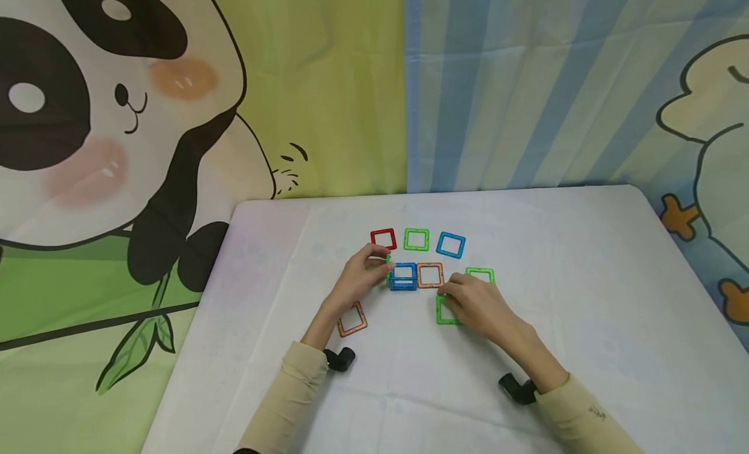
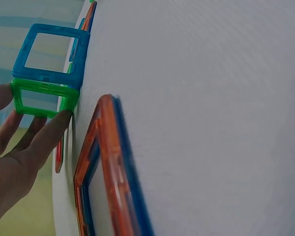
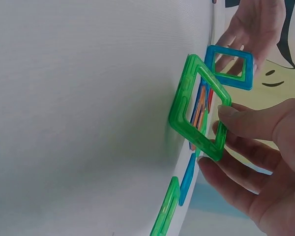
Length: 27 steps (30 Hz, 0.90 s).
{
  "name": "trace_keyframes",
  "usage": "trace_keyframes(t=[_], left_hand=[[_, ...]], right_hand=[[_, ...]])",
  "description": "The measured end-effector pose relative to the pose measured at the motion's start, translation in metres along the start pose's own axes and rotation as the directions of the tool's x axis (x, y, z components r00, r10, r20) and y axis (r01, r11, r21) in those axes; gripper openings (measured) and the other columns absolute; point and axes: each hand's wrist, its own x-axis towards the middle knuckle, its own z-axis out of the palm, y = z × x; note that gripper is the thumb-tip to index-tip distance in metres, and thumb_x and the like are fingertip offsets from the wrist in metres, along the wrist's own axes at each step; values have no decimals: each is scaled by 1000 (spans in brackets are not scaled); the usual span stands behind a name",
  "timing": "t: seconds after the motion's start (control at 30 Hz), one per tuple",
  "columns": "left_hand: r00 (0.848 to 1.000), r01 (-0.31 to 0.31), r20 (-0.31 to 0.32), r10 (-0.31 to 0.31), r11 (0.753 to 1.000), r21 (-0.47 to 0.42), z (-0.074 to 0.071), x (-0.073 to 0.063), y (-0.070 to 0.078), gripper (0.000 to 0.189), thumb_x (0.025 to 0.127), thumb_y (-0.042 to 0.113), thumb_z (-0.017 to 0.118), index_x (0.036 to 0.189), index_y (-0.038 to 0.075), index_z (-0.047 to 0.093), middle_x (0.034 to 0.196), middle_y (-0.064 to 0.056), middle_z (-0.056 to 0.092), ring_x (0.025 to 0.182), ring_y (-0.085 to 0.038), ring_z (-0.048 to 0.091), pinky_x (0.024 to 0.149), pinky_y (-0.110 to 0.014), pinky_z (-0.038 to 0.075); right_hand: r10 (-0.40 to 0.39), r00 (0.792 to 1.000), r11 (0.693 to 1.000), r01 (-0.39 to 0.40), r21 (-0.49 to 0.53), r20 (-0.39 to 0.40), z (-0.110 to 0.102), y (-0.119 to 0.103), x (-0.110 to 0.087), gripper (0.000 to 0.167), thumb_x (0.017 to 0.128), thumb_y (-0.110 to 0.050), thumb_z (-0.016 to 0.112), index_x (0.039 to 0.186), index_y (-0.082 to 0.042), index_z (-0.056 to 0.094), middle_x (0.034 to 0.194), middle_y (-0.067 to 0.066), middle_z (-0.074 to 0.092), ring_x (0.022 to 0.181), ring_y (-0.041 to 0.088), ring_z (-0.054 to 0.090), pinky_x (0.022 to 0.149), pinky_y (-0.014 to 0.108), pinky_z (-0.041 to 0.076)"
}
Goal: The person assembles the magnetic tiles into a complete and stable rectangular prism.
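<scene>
My left hand pinches a green square magnetic tile by its edges. That tile stands upright, meeting an upright blue magnetic tile at a corner. To their right lies a flat orange tile, its edge against the blue piece. Another green square tile is pinched at one side between the thumb and fingers of my right hand; it is tilted up in the right wrist view, in front of the orange tile. My right hand partly covers it in the head view.
Behind the blue piece lie a red tile, a green tile and a blue tile. One more green tile is beyond my right hand. A loose orange tile lies by my left wrist on the white table.
</scene>
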Motion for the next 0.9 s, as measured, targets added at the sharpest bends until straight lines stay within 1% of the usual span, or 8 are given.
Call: trace_keyframes(t=[0.2,0.43,0.5,0.6,0.73,0.9], left_hand=[[1000,0,5,0,1000,-1,-1,0,2,42,98,25,71,136,10,59,134,-6,62,129,-26,61,103,-45,54],[1000,7,0,-7,1000,2,-1,1,1,38,98,27,72,133,17,61,135,-4,61,129,-25,60,103,-44,54],[1000,3,3,-3,1000,2,-1,2,1,39,98,27,72,133,16,61,136,-4,61,129,-25,60,102,-43,54],[1000,1,7,-1,1000,-2,-1,2,2,40,98,26,72,135,15,60,136,-4,61,129,-24,60,102,-43,54],[1000,9,8,-9,1000,-7,-1,2,2,41,98,27,72,135,15,60,136,-3,61,129,-24,60,101,-44,54],[1000,17,11,-17,1000,-5,-1,0,1,42,98,27,72,136,15,60,136,-3,61,130,-24,60,102,-44,54]], right_hand=[[1,1000,1000,-1,-7,-3,-2,-3,7,11,87,-4,80,97,-9,80,93,5,74,82,18,68,66,30,56],[-16,1000,1000,16,-22,-25,-3,-5,17,12,85,-4,81,97,-8,80,88,4,71,76,16,63,61,25,51],[-18,1000,1000,18,-24,-19,-3,-5,19,12,86,-4,81,97,-7,80,88,4,70,76,16,63,61,25,51],[-21,1000,999,21,-30,-11,-2,-5,23,11,87,-4,80,97,-7,80,91,5,72,79,18,65,61,27,53],[-36,999,999,35,-38,-13,-1,-6,28,10,87,-4,80,97,-7,80,97,7,75,88,22,71,65,32,58],[-50,999,998,49,-38,-18,0,-8,32,11,87,-5,81,98,-7,80,96,7,74,90,23,72,66,33,59]])
